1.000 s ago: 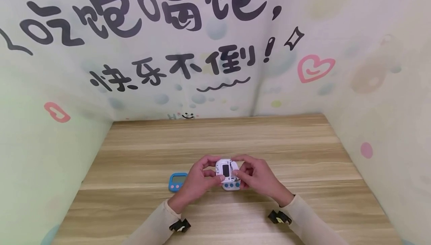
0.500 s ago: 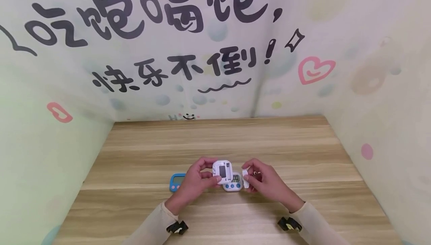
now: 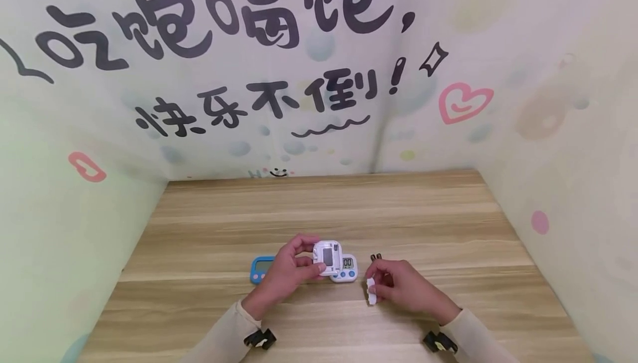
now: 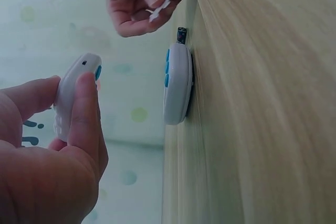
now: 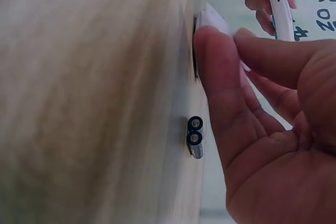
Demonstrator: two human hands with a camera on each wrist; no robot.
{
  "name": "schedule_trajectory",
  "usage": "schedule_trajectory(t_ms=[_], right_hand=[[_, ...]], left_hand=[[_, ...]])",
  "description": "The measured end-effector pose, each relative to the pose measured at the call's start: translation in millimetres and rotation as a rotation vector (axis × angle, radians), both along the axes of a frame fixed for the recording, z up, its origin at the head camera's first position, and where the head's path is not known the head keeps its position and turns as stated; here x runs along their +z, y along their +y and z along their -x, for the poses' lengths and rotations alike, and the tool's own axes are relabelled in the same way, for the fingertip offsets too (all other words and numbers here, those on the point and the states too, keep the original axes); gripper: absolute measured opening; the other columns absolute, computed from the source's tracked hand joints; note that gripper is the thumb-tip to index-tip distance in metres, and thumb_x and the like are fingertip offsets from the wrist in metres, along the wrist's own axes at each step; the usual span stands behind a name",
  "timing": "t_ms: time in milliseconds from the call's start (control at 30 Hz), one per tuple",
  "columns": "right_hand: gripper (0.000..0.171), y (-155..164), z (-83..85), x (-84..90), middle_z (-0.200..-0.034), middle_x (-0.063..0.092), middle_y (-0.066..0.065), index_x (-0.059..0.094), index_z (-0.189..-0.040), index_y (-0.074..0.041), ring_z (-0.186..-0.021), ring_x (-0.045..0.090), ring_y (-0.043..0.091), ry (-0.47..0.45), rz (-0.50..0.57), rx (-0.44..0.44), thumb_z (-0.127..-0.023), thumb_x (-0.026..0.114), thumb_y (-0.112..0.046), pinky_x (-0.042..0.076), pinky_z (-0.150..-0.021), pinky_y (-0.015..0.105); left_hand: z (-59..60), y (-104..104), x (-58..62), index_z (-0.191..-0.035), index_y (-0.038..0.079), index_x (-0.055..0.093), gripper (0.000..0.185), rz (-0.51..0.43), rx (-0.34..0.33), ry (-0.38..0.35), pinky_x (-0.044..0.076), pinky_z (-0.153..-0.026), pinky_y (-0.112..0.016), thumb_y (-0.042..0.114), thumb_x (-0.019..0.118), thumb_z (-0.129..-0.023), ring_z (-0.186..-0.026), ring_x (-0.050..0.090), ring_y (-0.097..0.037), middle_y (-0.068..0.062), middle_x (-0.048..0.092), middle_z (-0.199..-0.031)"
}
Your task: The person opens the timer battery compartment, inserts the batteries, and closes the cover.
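Observation:
My left hand (image 3: 286,274) holds a white digital timer (image 3: 328,256) with its back turned up and the battery bay uncovered. Between thumb and fingers, my right hand (image 3: 406,285) pinches a small white battery cover (image 3: 371,292) just above the tabletop. A second white timer (image 3: 347,274) with blue buttons lies face up, partly hidden behind the held one; its display reads 00. Two dark AA-type batteries (image 5: 195,129) lie side by side on the table near the right hand. In the left wrist view, the held timer (image 4: 71,93) appears edge-on.
A blue timer (image 3: 259,271) with pink buttons lies left of the left hand, which partly covers it. The wooden table (image 3: 319,202) meets printed fabric walls (image 3: 224,147) at the back and sides.
My right hand has drawn the cover off the timer, rightward and then closer to me. The batteries now show beyond it. My left hand keeps its hold on the timer, slightly lower left.

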State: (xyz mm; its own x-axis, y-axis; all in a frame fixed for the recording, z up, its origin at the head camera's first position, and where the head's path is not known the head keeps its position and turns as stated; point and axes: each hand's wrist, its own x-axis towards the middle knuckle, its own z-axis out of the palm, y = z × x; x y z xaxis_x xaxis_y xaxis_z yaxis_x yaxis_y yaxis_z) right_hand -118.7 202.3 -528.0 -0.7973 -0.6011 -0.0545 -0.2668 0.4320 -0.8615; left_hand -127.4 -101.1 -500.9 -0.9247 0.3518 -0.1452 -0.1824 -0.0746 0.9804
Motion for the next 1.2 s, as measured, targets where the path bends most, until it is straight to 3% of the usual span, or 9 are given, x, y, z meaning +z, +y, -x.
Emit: schedule_trajectory(t_ms=[167,367,633,933,1200], right_hand=[[0.015,1,-3.6,-3.4,-0.075,0.062,-0.009,0.066,-0.1,-0.023,-0.064,0.06,0.005,0.044,-0.108,0.029,-0.089,0.074,-0.015,0.054,-0.057,0.023],[0.014,0,-4.7,-2.2,-0.071,0.059,-0.013,0.068,-0.095,-0.024,-0.063,0.053,0.0,0.104,-0.173,0.05,-0.086,0.077,-0.019,0.049,-0.055,0.02],[0.016,-3,-4.8,1.7,-0.072,0.059,-0.012,0.069,-0.098,-0.019,-0.063,0.053,0.001,0.081,-0.198,0.045,-0.085,0.078,-0.019,0.048,-0.056,0.02],[0.013,5,6.5,4.9,-0.075,0.061,-0.014,0.069,-0.101,-0.021,-0.066,0.056,0.003,0.134,-0.195,-0.087,-0.089,0.075,-0.021,0.051,-0.059,0.021],[0.02,17,24.2,7.2,-0.085,0.063,-0.013,0.069,-0.103,-0.016,-0.077,0.059,0.004,0.22,-0.154,-0.191,-0.086,0.079,-0.02,0.055,-0.066,0.022]], left_hand=[[-0.7,0,-0.7,-0.133,0.008,0.052,0.057,0.001,-0.002,-0.01,0.061,-0.079,-0.048,0.002,0.078,-0.083,-0.088,0.065,-0.02,-0.02,0.054,-0.124],[-1.2,0,-0.5,-0.134,0.008,0.052,0.058,-0.01,0.004,-0.016,0.062,-0.079,-0.045,0.001,0.077,-0.083,-0.087,0.065,-0.02,-0.02,0.054,-0.125],[-1.1,0,1.0,-0.136,0.006,0.05,0.06,-0.019,-0.004,-0.011,0.062,-0.079,-0.046,0.002,0.078,-0.083,-0.088,0.065,-0.02,-0.02,0.054,-0.125],[0.0,-2,2.5,-0.136,0.009,0.051,0.059,0.014,-0.006,-0.008,0.062,-0.08,-0.045,0.007,0.079,-0.084,-0.089,0.065,-0.021,-0.019,0.053,-0.126],[0.5,-3,3.7,-0.135,0.011,0.052,0.058,0.03,-0.008,0.003,0.062,-0.079,-0.045,0.01,0.079,-0.084,-0.089,0.065,-0.02,-0.017,0.054,-0.124]])
